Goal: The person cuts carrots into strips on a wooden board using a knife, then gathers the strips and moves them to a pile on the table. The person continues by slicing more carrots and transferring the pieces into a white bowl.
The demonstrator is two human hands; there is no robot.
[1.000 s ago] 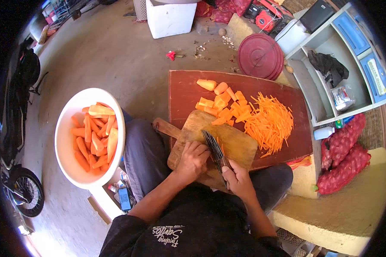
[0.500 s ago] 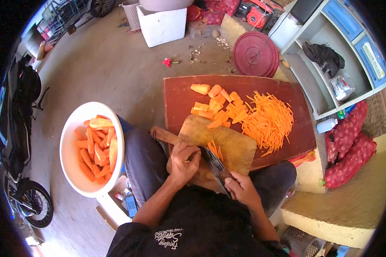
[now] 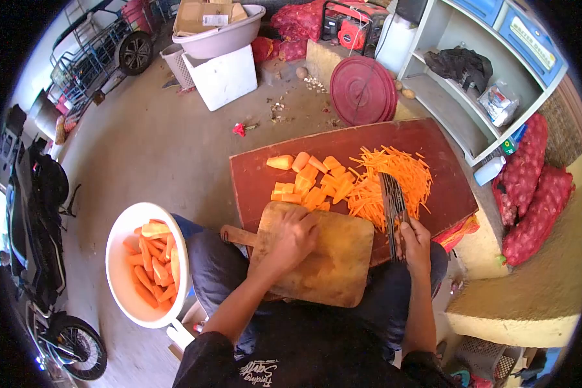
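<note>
My right hand (image 3: 416, 244) grips a knife (image 3: 392, 202). Its dark, streaked blade lies over the near side of a heap of carrot strips (image 3: 401, 169). My left hand (image 3: 295, 234) is over the upper left of a wooden cutting board (image 3: 337, 258), its fingers curled downward. The fingertips are hidden, so what they hold, if anything, does not show. Just beyond that hand, cut carrot chunks (image 3: 309, 176) lie on a dark red tabletop (image 3: 255, 169). The board's handle (image 3: 238, 235) points left, and the board rests across my lap against the table.
Left of my leg stands a white bucket (image 3: 114, 275) of peeled carrots (image 3: 150, 271). A red round lid (image 3: 362, 90) leans behind the table. On the right are a shelf unit (image 3: 427, 107), red net sacks (image 3: 537, 213) and a yellow ledge (image 3: 530, 297). A motorcycle (image 3: 42, 213) stands far left.
The knife has swung from the board to the strip heap with my right hand. The strips on the board are gone from it. My left hand has moved up and right. The view has shifted.
</note>
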